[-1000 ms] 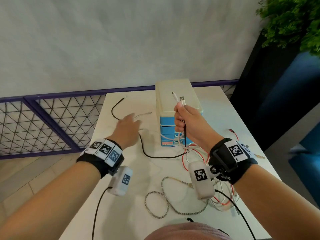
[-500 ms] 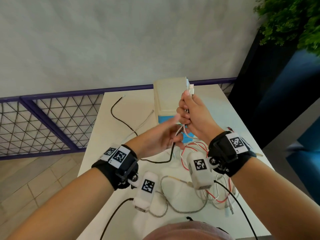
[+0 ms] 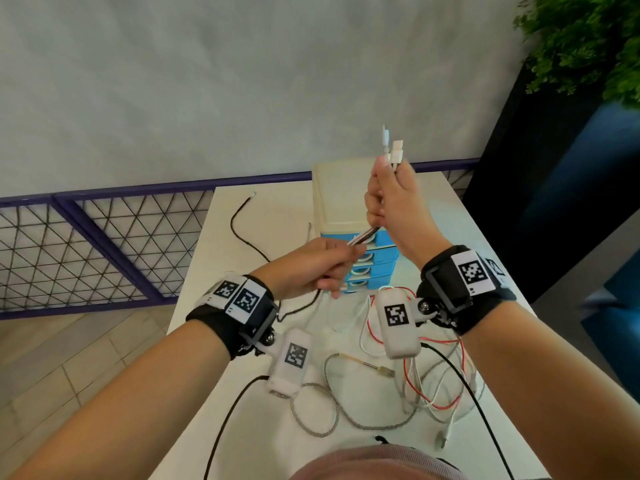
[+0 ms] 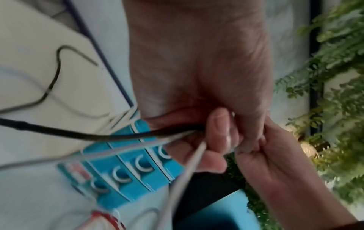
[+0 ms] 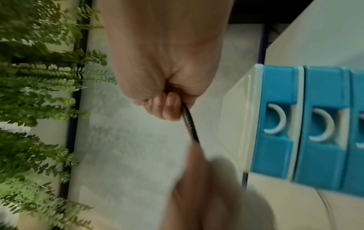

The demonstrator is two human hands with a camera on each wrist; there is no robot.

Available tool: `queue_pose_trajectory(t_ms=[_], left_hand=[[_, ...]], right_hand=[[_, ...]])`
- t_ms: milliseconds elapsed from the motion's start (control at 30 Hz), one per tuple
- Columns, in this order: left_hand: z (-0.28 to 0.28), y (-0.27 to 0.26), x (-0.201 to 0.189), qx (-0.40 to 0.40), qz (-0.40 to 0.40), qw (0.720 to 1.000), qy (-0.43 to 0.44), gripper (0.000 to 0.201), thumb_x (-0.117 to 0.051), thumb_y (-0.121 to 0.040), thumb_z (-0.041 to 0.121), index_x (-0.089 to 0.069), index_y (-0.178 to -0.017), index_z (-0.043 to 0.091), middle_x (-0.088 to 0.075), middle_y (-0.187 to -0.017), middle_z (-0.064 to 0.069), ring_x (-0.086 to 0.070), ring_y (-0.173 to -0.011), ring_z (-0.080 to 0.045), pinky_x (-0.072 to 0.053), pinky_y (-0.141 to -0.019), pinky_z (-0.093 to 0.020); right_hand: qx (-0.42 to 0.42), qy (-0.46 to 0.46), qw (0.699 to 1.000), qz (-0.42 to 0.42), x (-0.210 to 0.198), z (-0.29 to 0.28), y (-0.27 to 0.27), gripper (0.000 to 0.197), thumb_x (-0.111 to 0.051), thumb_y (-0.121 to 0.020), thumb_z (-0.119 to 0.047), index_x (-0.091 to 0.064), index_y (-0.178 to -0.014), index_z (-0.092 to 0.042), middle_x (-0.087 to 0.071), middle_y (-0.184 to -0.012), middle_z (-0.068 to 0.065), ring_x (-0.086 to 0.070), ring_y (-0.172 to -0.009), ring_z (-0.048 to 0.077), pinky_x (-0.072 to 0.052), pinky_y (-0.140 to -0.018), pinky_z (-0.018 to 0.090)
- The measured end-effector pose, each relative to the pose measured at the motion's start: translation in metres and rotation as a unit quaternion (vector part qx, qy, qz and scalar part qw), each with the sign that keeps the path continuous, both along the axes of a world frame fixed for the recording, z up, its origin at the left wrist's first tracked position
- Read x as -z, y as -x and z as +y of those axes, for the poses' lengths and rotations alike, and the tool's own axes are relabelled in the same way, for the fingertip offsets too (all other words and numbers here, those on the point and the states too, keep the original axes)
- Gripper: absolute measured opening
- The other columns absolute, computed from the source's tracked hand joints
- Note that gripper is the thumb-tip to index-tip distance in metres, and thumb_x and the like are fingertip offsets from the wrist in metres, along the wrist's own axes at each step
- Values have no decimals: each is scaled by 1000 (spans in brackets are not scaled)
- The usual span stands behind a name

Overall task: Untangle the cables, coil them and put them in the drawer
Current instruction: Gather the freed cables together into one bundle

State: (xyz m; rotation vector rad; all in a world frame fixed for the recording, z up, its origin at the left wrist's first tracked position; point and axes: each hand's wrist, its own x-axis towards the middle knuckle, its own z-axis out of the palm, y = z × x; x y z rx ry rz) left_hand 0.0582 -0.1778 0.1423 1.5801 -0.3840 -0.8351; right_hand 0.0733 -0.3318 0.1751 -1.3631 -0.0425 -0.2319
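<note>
My right hand (image 3: 391,206) is raised above the drawer unit (image 3: 341,199) and grips a bundle of cables, whose white plug ends (image 3: 393,150) stick up out of the fist. Just below it, my left hand (image 3: 322,268) holds the same black and white cables (image 3: 362,236) between thumb and fingers. In the left wrist view the black cable (image 4: 98,137) and white strands run into my left hand (image 4: 218,137). The right wrist view shows my right hand (image 5: 167,102) clenched on the dark cable (image 5: 190,126). The blue drawers (image 3: 375,258) are closed.
A black cable (image 3: 242,233) trails over the white table (image 3: 242,445) to the left of the drawer unit. A braided cable (image 3: 332,403) and a red and white tangle (image 3: 436,386) lie near the front edge. A purple mesh fence (image 3: 104,237) stands left, plants (image 3: 588,46) right.
My right hand has lifted the cable ends higher. My left hand came over from the table's left side and took hold of the cables under the right hand.
</note>
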Motion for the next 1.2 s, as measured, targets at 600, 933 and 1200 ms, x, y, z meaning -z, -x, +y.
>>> queue_pose_trajectory(t_ms=[600,933,1200], left_hand=[[42,-31,27,-64,-222,947,-222,41,-63,-87,43,-43,-64,16,-35,-53,0,-43,-37,-16,-32,-42,-22],[112,-25,65,82,-90,929,-351,43,-58,-90,46,-51,-61,16,-51,-44,3,-57,-47,-13,-48,-65,-23],[114,-71,36,-37,-342,727,-594,36,-40,-97,45,-50,-72,21,-54,-69,6,-50,-65,-12,-24,-108,-51]], right_hand=[[114,237,963,-62,11,-20,-5,21,-37,-103,-29,-40,-82,-28,-38,-64,-6,-33,-52,8,-32,-47,23],[301,289,902,-110,-11,-86,-10,20,-37,-101,-36,-40,-94,-18,-41,-68,-7,-40,-60,15,-42,-57,41],[161,268,949,-41,10,-49,2,19,-42,-101,-22,-46,-83,-23,-41,-64,-5,-38,-54,8,-36,-51,28]])
